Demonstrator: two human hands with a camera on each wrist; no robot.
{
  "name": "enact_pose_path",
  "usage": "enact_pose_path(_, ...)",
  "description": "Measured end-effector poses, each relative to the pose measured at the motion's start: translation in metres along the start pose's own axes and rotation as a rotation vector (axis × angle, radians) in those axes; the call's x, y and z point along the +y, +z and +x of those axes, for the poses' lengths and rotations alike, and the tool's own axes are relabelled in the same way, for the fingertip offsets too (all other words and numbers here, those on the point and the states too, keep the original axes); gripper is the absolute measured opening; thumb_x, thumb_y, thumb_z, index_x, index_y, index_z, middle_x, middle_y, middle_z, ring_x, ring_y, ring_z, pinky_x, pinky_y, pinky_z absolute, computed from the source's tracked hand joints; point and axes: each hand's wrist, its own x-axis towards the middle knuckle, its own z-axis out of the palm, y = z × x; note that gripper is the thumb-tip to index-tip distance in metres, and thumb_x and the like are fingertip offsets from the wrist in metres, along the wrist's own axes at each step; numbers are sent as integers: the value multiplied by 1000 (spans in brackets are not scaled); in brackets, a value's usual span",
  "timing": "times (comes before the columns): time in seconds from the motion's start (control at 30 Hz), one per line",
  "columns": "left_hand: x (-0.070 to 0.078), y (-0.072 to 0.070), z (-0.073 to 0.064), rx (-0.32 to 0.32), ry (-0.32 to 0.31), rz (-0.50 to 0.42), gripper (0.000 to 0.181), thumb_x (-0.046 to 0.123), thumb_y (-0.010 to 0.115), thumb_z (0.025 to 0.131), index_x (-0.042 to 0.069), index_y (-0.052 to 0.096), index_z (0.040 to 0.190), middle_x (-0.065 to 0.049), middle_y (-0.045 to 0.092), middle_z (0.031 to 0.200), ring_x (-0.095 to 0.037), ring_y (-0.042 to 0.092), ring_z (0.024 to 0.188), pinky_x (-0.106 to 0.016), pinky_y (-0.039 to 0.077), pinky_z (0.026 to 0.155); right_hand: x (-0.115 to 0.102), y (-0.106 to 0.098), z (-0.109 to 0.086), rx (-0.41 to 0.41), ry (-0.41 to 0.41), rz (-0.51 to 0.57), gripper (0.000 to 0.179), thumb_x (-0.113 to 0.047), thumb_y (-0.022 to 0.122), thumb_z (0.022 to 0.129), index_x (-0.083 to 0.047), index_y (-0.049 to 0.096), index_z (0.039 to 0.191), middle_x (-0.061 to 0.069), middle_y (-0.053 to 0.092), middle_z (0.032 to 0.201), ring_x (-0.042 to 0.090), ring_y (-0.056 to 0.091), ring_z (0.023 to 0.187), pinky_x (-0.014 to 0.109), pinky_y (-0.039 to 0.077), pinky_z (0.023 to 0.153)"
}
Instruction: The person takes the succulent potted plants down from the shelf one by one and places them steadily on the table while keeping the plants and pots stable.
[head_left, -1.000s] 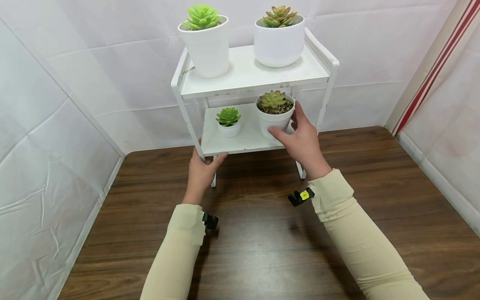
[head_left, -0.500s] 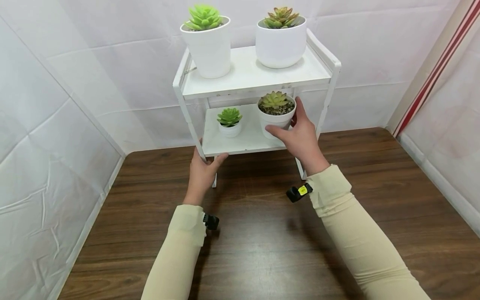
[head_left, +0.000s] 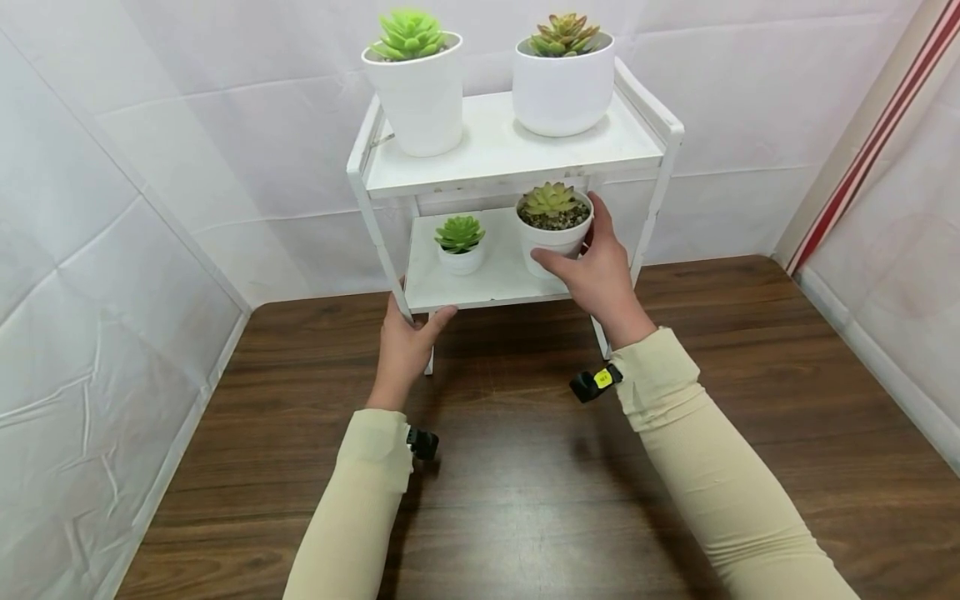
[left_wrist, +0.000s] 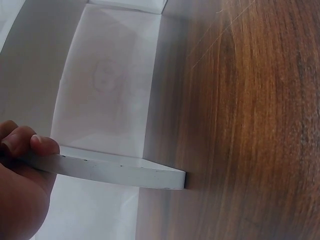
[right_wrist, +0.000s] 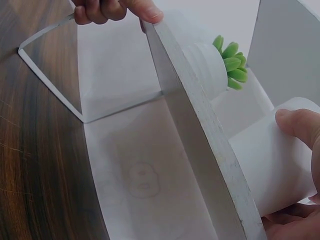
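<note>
A white two-tier shelf stand (head_left: pixel 517 167) stands on the wooden table in the head view. My left hand (head_left: pixel 405 350) grips its front left leg just at the lower board, with the thumb along the board's front edge; the left wrist view shows fingers curled round the white leg (left_wrist: pixel 115 172). On the right half of the lower board is a white potted succulent (head_left: pixel 551 237), held by my right hand (head_left: pixel 606 279) from its right side, thumb in front and fingers behind. A smaller potted succulent (head_left: pixel 460 246) sits to its left; the right wrist view shows its green leaves (right_wrist: pixel 234 65).
On the top board are two larger white pots, a tall one (head_left: pixel 420 100) with a bright green succulent and a rounder one (head_left: pixel 562 87) with a reddish-green succulent. White sheeting (head_left: pixel 270 150) hangs behind and at the sides. The dark wooden table (head_left: pixel 495 467) stretches in front.
My right hand has shifted very slightly, its wrist moving a little left and up, still holding the potted succulent. The left hand keeps its grip; the whole view has drifted slightly.
</note>
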Motion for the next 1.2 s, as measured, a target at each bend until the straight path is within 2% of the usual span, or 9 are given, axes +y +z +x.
enact_pose_path(0.2, 0, 0, 0, 1, -2, 8, 93, 59, 70, 80, 22, 25, 152, -8, 46, 144, -21, 49, 115, -43, 44, 94, -1, -1, -2, -4, 8, -7, 105, -39, 78, 80, -20, 9, 156, 12, 38, 149, 27, 45, 133, 44, 40, 106)
enact_pose_path(0.37, 0, 0, -1, -7, -3, 0, 92, 59, 70, 80, 22, 25, 152, -7, 51, 135, -22, 49, 90, -38, 43, 79, -1, -2, -3, -10, 23, -5, 107, -39, 78, 80, -19, 6, 157, 12, 36, 151, 27, 43, 134, 43, 40, 107)
enact_pose_path(0.47, 1, 0, -1, -8, -2, -3, 93, 60, 69, 80, 22, 25, 152, -7, 52, 133, -23, 45, 82, -37, 42, 74, -1, -3, -4, -16, 26, 1, 109, -39, 78, 80, -19, 4, 157, 12, 34, 152, 28, 42, 136, 44, 39, 108)
enact_pose_path(0.6, 1, 0, 0, -2, -10, 5, 95, 62, 69, 79, 21, 25, 152, -7, 51, 135, -21, 47, 87, -36, 42, 77, -1, -4, -6, -19, 23, 0, 109, -40, 78, 80, -19, 3, 157, 12, 33, 153, 28, 41, 137, 45, 38, 108)
enact_pose_path(0.8, 0, 0, 0, -3, -10, 8, 95, 61, 69, 79, 21, 24, 152, -8, 52, 132, -23, 48, 85, -38, 42, 77, -1, -6, -10, -16, 16, -6, 109, -40, 78, 79, -20, 4, 157, 13, 35, 151, 29, 43, 135, 45, 39, 107)
enact_pose_path(1.2, 0, 0, 0, -8, -4, -7, 95, 60, 69, 79, 21, 24, 153, -8, 46, 143, -23, 51, 105, -43, 45, 89, -2, -8, -16, -10, 2, -43, 109, -40, 79, 78, -20, 7, 157, 14, 36, 151, 29, 43, 136, 45, 41, 106)
